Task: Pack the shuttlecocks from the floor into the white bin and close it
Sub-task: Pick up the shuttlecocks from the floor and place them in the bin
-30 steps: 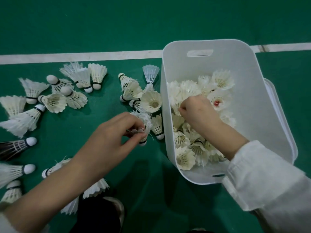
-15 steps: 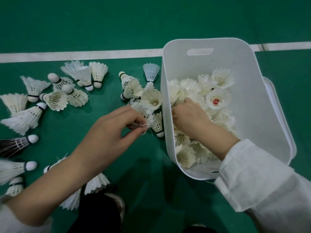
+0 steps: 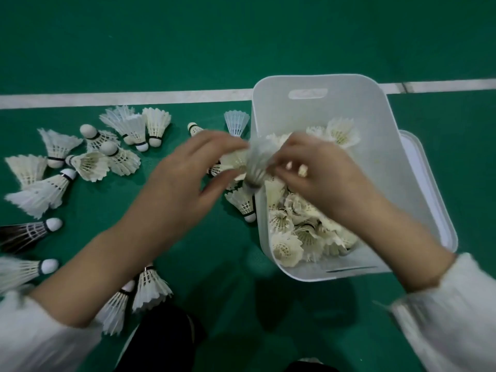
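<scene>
Centrally, blurred shuttlecock (image 3: 256,165) pinched between left hand (image 3: 188,178) and right hand (image 3: 319,178), fingers of both closed on it, above left rim of white bin (image 3: 402,183).

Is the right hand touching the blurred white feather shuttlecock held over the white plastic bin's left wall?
Touching. In the head view, the right hand's fingertips close on the blurred shuttlecock above the white bin's left wall, with no gap visible.
</scene>
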The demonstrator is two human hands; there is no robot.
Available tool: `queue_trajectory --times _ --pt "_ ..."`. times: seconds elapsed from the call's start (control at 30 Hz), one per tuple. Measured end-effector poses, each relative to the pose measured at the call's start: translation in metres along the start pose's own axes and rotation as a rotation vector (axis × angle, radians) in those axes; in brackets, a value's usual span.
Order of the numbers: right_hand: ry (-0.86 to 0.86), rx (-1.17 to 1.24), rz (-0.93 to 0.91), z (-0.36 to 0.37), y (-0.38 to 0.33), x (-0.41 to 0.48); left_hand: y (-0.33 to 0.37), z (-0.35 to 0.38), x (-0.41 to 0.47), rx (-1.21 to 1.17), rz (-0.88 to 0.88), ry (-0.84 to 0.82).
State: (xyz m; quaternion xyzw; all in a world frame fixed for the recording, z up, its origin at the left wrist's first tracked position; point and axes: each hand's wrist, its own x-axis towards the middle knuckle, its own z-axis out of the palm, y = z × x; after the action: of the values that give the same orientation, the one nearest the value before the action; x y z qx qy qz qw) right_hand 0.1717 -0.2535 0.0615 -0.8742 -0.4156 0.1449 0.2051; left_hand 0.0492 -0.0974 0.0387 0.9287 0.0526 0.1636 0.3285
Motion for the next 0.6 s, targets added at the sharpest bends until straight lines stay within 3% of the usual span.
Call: queue_trajectory --times 0.07,0.13,0.33,0.47,0.6 --pt "0.195 0.000 0.060 -0.018 0.014 0.002 -0.012 0.001 0.000 0.066 -0.082 0.015" --pt "0.251 -0.044 0.123 -0.025 0.032 0.005 -0.032 0.014 -0.003 0.060 -0.184 -0.053" --pt "0.017 -0.171 0.107 0.032 0.054 0.027 -0.076 0.084 -0.021 0.104 -0.331 -0.431" --pt "-0.069 -0.287 0.131 0.061 0.061 0.038 -0.083 0.102 -0.025 0.092 -0.281 -0.418" --pt "-0.157 -0.206 0.248 0.073 0.063 0.043 -0.087 0.115 -0.021 0.105 -0.313 -0.384"
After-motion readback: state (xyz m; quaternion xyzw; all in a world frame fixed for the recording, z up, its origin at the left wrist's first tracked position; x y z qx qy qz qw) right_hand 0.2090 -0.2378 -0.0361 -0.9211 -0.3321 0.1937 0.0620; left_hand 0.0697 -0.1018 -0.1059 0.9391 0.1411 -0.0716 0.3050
